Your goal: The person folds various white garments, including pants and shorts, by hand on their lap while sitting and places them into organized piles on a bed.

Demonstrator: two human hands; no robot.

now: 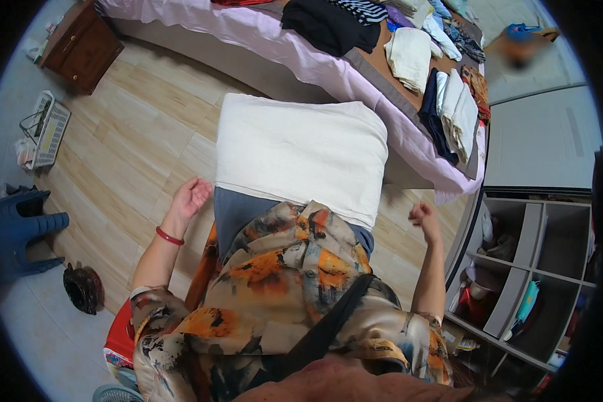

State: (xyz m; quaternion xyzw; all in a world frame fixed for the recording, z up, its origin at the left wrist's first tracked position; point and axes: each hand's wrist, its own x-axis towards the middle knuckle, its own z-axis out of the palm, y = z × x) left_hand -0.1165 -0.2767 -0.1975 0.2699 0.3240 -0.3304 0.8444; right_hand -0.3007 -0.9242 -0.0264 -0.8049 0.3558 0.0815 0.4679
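Note:
Across my lap lies a folded white cloth (298, 144), smooth and flat, its near edge resting on my blue-grey trousers (238, 209). My left hand (192, 196) is just left of the cloth's near-left corner, palm partly up, with loosely bent fingers and nothing in them. A red bangle (170, 236) circles that wrist. Out to the right of the cloth, clear of it, my right hand (423, 218) is raised with its fingers loosely curled and apart. It appears to hold nothing.
Beyond my knees stands a bed (261, 40) bearing folded clothes (409, 60) and dark garments (328, 27). An open shelf unit (532, 234) stands at right. At left are a blue plastic stool (27, 224), a white basket (51, 130) and a wooden cabinet (80, 50).

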